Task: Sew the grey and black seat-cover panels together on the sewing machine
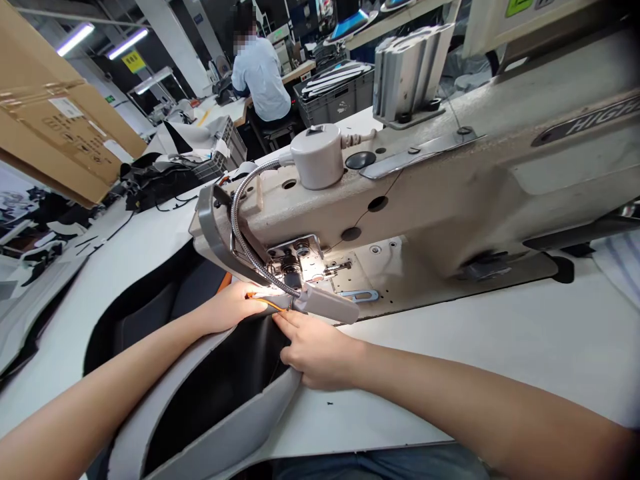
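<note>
A black panel with a light grey backing (215,443) lies curved across the sewing machine's table, and an orange strip (273,305) runs along its edge by the needle area. My left hand (230,308) pinches this edge just left of the presser foot (291,272). Close by on the right, my right hand (320,350) grips the panel's edge, index finger stretched toward the orange strip and thumb tucked lower. The sewing machine (425,180) stands right above both hands. Its lamp head (327,303) partly hides the stitching spot.
The machine's gooseneck lamp (240,220) curves down close over my hands. Black and grey pieces (160,177) are heaped on the far left of the table, below a cardboard box (60,113). A person in a light blue shirt (263,77) sits farther back, near a grey crate (340,97).
</note>
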`<state>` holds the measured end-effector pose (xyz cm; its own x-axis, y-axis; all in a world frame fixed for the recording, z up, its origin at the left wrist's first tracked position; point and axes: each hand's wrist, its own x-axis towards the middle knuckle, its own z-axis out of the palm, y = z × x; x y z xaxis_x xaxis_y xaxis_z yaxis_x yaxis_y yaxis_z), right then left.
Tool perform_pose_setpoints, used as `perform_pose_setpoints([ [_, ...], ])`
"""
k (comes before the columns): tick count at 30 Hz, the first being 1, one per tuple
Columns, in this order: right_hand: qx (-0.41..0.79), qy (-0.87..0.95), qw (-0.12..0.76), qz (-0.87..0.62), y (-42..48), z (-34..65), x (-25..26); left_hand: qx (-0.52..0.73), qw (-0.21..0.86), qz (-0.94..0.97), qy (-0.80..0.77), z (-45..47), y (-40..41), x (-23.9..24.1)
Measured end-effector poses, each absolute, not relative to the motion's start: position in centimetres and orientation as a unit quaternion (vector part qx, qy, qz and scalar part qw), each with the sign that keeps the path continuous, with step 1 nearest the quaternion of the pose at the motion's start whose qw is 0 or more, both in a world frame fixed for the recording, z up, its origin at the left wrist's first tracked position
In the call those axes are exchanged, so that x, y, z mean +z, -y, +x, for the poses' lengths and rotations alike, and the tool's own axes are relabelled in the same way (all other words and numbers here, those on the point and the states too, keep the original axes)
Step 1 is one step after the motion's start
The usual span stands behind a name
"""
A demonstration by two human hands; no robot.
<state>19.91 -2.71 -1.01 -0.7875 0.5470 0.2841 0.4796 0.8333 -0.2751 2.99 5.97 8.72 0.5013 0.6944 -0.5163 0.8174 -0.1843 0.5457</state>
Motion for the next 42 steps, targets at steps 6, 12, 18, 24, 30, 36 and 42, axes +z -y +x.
perform_pose_setpoints([
  [6,0.04,0.929,0.228,-0.288,2.8,18.4,-2.4,-0.159,0.18,0.874,-0.422,5.9,-3.3,8.4],
  [12,-0.169,0.879,0.282,-0.345,5.3,18.8,-3.8,-0.299,-0.04,0.86,-0.413,7.8,-0.5,6.4],
  [18,-0.164,0.889,0.271,-0.331,5.1,19.3,-3.3,-0.263,0.077,0.859,-0.433,8.0,-0.8,6.7],
  [24,-0.148,0.892,0.272,-0.33,5.2,19.2,-3.4,-0.275,0.094,0.851,-0.438,8.1,-1.2,6.9],
  [30,-0.132,0.891,0.272,-0.338,5.1,19.7,-3.8,-0.263,0.033,0.861,-0.433,8.0,-1.2,5.8],
  [36,-0.113,0.89,0.26,-0.357,4.2,20.4,-4.1,-0.187,0.037,0.86,-0.474,7.7,-2.2,4.7],
  [42,-0.042,0.898,0.262,-0.351,3.8,20.9,-4.2,-0.182,0.016,0.872,-0.453,7.5,-1.5,4.2],
])
